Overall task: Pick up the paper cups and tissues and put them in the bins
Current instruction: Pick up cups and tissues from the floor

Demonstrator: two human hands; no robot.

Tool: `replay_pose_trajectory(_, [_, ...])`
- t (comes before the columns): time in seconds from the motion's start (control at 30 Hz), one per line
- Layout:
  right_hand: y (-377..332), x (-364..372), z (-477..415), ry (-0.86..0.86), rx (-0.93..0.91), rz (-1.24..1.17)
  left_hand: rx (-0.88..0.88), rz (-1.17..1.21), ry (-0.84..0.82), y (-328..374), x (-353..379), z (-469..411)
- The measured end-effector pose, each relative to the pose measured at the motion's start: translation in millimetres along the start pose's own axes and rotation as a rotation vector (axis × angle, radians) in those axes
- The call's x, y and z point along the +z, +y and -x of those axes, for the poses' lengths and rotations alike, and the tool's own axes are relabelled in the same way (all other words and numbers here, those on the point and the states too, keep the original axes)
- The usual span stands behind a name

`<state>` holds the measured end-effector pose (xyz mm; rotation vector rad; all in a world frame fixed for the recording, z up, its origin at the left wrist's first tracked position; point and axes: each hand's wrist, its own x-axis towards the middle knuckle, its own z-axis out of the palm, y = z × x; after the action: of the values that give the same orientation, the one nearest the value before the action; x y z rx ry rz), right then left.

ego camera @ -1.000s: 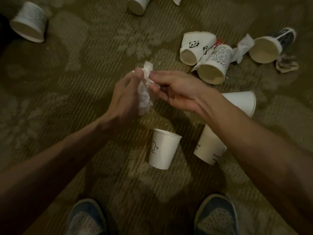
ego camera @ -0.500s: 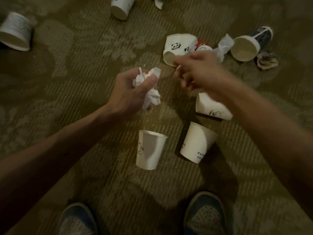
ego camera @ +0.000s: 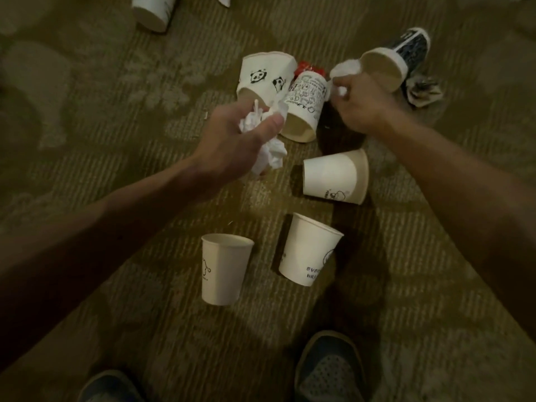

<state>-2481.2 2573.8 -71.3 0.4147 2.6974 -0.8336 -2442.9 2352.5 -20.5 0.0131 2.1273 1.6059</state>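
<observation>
My left hand (ego camera: 235, 140) grips a crumpled white tissue (ego camera: 269, 153) above the carpet. My right hand (ego camera: 358, 107) pinches a second white tissue (ego camera: 345, 69) lying between a printed cup (ego camera: 304, 111) and a dark-patterned cup (ego camera: 391, 63). A panda cup (ego camera: 262, 76) lies beside the printed one. Nearer me, a plain cup (ego camera: 333, 177) lies on its side and two white cups (ego camera: 223, 268) (ego camera: 307, 250) stand close to my feet.
Patterned olive carpet (ego camera: 116, 111) covers the floor. Another cup (ego camera: 153, 11) lies at the top edge, and a crumpled dark-printed wad (ego camera: 422, 89) sits right of the dark cup. My shoes (ego camera: 330, 367) are at the bottom. No bin is in view.
My right hand has let go of the first tissue, leaving it in my left hand, and reached forward to take hold of the tissue by the dark cup. The view moved closer.
</observation>
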Motion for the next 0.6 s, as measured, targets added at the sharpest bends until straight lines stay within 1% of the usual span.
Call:
replay_pose_trajectory(0.07, [4.5,1.4,-3.0,0.037,0.008,-0.011,-0.007,0.010,-0.015,0.8,2.0,-1.1])
replay_pose_trajectory(0.2, [12.7,5.4,-4.4,0.174,-0.008,-0.056,-0.006,0.011,-0.010,3.7,5.9,-2.1])
replay_pose_trajectory(0.33, [12.4,5.6,-7.1,0.209,-0.041,-0.014,0.012,0.016,-0.018,3.8,6.2,-0.6])
replay_pose_trajectory(0.4, [12.4,4.7,-7.9,0.207,-0.023,-0.030,0.011,0.020,-0.026,4.3,5.0,3.2])
replay_pose_trajectory(0.47, [13.3,4.4,-5.8,0.160,0.020,-0.080,0.010,0.030,-0.033,7.2,1.9,7.5])
replay_pose_trajectory(0.53, [15.1,5.4,2.5,0.125,0.052,-0.174,0.001,0.036,-0.023,8.7,-0.9,11.7])
replay_pose_trajectory(0.6, [17.1,3.5,17.3,0.130,0.062,-0.288,-0.017,0.052,-0.006,9.8,-1.9,14.7])
